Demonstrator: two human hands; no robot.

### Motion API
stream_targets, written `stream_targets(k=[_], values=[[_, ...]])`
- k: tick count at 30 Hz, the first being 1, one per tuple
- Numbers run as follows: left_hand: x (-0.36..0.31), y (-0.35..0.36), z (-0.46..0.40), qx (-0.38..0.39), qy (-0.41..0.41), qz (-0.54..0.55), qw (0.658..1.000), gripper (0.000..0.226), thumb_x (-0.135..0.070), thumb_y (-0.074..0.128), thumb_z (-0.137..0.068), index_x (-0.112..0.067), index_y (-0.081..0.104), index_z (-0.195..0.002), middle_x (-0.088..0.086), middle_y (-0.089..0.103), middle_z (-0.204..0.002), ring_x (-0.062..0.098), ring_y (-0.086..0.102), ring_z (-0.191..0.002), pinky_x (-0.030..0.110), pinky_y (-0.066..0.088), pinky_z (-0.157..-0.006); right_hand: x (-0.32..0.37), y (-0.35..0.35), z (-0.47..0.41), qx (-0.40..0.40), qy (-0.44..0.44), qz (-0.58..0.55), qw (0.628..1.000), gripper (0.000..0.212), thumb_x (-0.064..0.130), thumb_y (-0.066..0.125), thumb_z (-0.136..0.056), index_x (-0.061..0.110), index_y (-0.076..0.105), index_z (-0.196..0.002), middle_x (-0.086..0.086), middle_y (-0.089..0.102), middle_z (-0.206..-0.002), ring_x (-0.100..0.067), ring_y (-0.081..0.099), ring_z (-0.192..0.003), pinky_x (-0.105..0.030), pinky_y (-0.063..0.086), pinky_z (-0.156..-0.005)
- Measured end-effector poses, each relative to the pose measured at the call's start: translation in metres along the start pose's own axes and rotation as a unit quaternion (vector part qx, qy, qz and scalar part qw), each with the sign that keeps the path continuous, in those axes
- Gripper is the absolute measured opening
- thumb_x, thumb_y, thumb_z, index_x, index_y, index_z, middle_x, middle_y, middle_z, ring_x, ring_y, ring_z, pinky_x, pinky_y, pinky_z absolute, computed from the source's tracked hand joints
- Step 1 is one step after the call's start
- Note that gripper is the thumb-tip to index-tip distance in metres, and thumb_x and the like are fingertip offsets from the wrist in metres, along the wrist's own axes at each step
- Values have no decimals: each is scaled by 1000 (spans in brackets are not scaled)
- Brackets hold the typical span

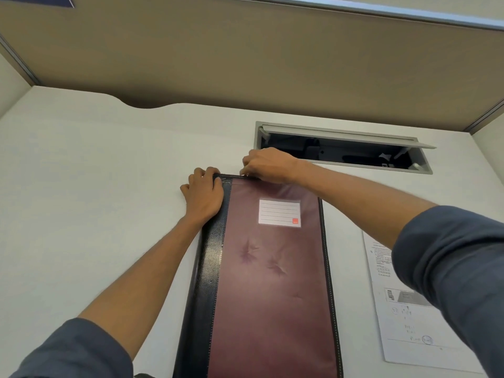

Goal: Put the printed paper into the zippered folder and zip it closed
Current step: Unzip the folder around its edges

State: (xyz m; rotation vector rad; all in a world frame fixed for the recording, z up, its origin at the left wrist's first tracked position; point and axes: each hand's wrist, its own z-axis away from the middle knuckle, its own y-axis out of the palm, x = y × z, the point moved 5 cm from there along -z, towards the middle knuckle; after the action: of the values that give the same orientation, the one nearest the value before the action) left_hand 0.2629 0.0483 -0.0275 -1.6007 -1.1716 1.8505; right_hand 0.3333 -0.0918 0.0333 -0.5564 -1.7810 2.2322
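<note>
On the white bench (81, 159), the left hand (204, 196) lies flat and open, pressing the far left corner of the zippered folder (272, 282). The right hand (266, 163) is pinched shut at the folder's far edge, seemingly on the zipper pull, which is hidden under the fingers. The printed paper (409, 323) lies right of the folder, outside it. To run the zipper cleanly, anchor the corner firmly and draw the pull straight along the edge.

The zippered folder (272, 282) is maroon with black stitched edging and a white lined label (279, 212); the counter (95, 186) is white; the sleeves (458, 268) are blue-grey.
</note>
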Motion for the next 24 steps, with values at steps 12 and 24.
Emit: stream_targets(k=[12, 24], values=[[-18, 8, -3, 46, 7, 74, 996, 16, -20, 45, -96, -10, 58, -96, 9, 58, -111, 30, 47, -110, 42, 30, -91, 18, -5, -22, 29, -76, 105, 991, 28, 8, 43, -95, 15, 67, -108, -4, 62, -97, -24, 55, -98, -35, 43, -62], [-11, 6, -4, 27, 27, 77, 996, 17, -14, 43, -96, -6, 58, -97, 11, 59, -109, 30, 47, -107, 36, 27, -87, -29, 23, 62, 58, 22, 62, 996, 28, 7, 43, -93, 14, 69, -102, -3, 66, -98, -23, 57, -95, -40, 53, -71]])
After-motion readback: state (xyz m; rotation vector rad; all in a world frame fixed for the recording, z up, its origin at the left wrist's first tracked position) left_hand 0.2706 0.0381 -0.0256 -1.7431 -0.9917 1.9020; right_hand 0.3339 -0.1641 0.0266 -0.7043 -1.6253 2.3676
